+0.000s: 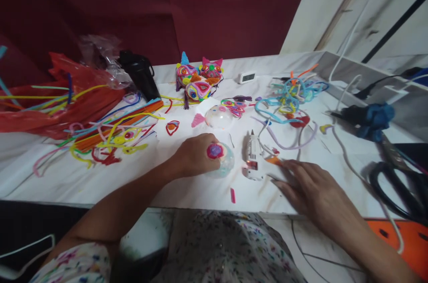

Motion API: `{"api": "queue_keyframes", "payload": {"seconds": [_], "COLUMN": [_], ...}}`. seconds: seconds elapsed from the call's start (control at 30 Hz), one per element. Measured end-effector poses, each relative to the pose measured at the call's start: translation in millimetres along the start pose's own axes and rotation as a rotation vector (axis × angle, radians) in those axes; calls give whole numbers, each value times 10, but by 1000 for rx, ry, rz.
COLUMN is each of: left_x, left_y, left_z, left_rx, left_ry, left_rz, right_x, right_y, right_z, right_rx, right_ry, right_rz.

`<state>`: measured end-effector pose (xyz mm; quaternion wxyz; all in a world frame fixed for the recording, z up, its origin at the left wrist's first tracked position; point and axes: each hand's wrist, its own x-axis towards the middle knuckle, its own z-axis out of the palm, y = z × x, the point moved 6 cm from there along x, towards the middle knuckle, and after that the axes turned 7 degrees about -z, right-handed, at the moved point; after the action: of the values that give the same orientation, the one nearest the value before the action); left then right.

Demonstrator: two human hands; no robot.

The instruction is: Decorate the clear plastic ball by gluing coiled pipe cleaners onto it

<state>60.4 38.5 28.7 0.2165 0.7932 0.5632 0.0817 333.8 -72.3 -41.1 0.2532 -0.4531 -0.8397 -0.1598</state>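
My left hand (198, 154) is closed around a clear, rounded plastic ball (227, 165). A purple and red fuzzy coil (215, 151) sits on the ball's upper side, close to my thumb and fingers. To the right lies a white glue gun (253, 156), its nozzle pointing away from me. Beside it, my right hand (306, 185) rests low over the table, thumb and index finger apart. A small orange piece (274, 160) is at the index fingertip; it does not look pinched. Just beyond my left hand is another clear ball (219, 117) with a pink tail and coiled fins.
Finished colourful fuzzy figures (199, 82) stand at the back near a small white digital display (247, 78). Pipe cleaners (117, 127) pile up left beside a black bottle (138, 73); more tangled ones (292, 96) lie right. Cables and black-handled scissors (394, 185) occupy the right edge.
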Motion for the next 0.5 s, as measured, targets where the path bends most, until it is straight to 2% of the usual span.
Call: {"api": "queue_keyframes", "payload": {"seconds": [0.13, 0.3, 0.5], "left_x": [-10, 1, 31], "left_y": [-6, -37, -71], "left_z": [-2, 21, 26], "left_rx": [-25, -82, -110], "left_ry": [-18, -72, -110], "left_rz": [-38, -46, -13], "right_x": [81, 87, 91], "right_y": [35, 189, 279], "right_z": [19, 98, 220], "right_rx": [17, -30, -96], "right_ry": [50, 13, -151], "right_rz": [-9, -26, -185]}}
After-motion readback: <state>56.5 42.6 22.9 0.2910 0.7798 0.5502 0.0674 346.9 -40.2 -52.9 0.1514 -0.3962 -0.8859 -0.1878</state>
